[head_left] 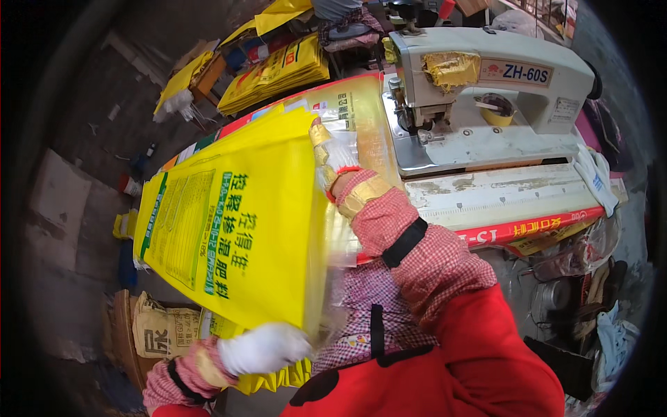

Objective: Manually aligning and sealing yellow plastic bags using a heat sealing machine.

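A large yellow printed woven sack (267, 187) lies slanted in front of me, its right edge smeared by motion. At its far right corner, my right hand (329, 151), in a white glove with tape on the fingers, is closed on the edge, its other fingers partly hidden. My left hand (267, 349), in a plain white glove, is closed at the near corner of the same sack; its fingertips are blurred. More yellow sacks (274, 377) hang folded below my left hand. Both forearms wear checked red sleeves with black bands.
A white sewing machine (500, 83) stands at the right on its metal bed (417, 151), with a yellow tape roll (497, 110) on it. Behind lies a stack of yellow sacks (278, 73). A pale cloth (595, 177) hangs over the table's right end. A brown paper sack (163, 326) stands lower left.
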Motion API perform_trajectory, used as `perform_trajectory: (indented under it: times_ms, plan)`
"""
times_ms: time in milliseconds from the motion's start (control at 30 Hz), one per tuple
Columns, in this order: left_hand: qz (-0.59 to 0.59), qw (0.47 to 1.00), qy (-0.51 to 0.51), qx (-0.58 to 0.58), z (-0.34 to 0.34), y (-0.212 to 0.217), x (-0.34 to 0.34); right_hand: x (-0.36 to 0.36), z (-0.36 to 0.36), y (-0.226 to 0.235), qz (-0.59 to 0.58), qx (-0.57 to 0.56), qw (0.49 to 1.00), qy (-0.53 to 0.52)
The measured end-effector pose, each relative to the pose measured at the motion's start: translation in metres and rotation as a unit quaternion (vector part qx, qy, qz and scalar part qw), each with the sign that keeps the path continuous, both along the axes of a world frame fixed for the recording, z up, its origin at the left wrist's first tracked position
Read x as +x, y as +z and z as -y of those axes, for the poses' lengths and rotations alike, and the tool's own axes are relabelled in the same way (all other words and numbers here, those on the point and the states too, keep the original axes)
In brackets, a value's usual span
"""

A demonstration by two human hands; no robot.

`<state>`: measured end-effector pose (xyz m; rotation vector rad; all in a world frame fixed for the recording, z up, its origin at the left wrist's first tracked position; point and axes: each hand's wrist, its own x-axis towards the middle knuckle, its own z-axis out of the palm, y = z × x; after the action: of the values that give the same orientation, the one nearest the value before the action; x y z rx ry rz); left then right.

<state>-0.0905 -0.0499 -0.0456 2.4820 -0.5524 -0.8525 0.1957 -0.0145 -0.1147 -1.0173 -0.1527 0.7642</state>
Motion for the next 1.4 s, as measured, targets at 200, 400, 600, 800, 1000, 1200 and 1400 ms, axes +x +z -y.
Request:
perform_trajectory:
  times_ms: [200,400,600,800,1000,1200,1400]
  plan:
    - [0.005,0.996,0.055,-0.076,-0.014,0.040,0.044,-0.072,0.020,0.010,-0.218,0.281,0.933,0.060]
    - [0.500,0.808,0.071,0.302,-0.025,0.088,0.160,-0.079,0.017,-0.005,0.633,-0.030,0.773,0.021]
    - [0.433,0.787,0.012,0.439,-0.035,0.040,0.211,-0.100,0.029,0.002,0.541,-0.113,0.804,0.219]
    - [0.248,0.900,0.004,0.359,-0.069,0.039,0.180,-0.092,0.077,0.009,0.394,-0.078,0.853,0.333]
    - [0.396,0.720,0.212,0.529,-0.075,0.076,0.194,-0.083,0.069,0.020,0.140,-0.195,0.955,0.173]
    - [0.439,0.628,0.139,0.628,-0.061,0.118,0.262,-0.190,-0.083,-0.049,0.228,-0.638,0.726,-0.123]
    - [0.618,0.438,0.002,0.653,-0.066,0.157,0.325,-0.241,-0.045,-0.155,-0.454,-0.828,-0.119,-0.307]
